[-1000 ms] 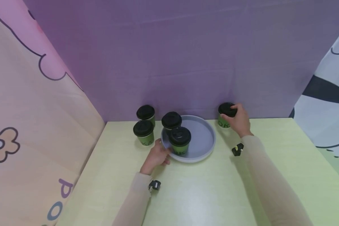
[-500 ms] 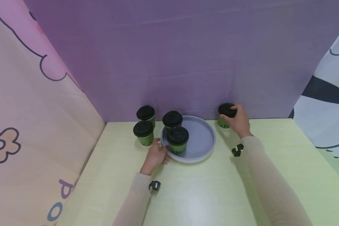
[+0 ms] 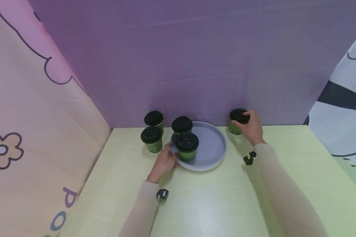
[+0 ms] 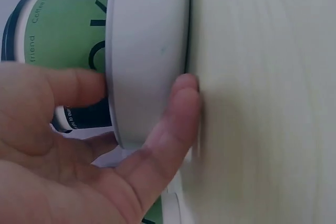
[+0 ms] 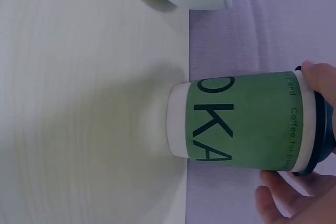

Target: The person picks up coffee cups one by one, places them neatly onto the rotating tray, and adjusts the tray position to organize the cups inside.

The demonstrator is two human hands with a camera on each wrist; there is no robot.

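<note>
A round grey tray (image 3: 212,144) with a raised rim lies on the table, two lidded paper coffee cups standing in its left part. The front cup (image 3: 187,152) has a green sleeve and black lid; the other cup (image 3: 182,125) is partly hidden behind it. My left hand (image 3: 163,163) pinches the tray's left rim, digits on both sides of the tray wall (image 4: 148,56) in the left wrist view. Right of the tray, my right hand (image 3: 251,127) grips another coffee cup (image 5: 241,121) around its lid. That cup is upright, its base at the table's back edge.
Two more lidded cups, a rear one (image 3: 154,119) and a nearer one (image 3: 152,140), stand left of the tray. A purple cloth (image 3: 178,65) hangs behind the pale table (image 3: 201,204). Printed cloths flank it on both sides.
The front cup on the tray has shifted slightly left, and the cup behind it slightly right. My left fingers have moved a little at the rim. The right hand stays on its cup.
</note>
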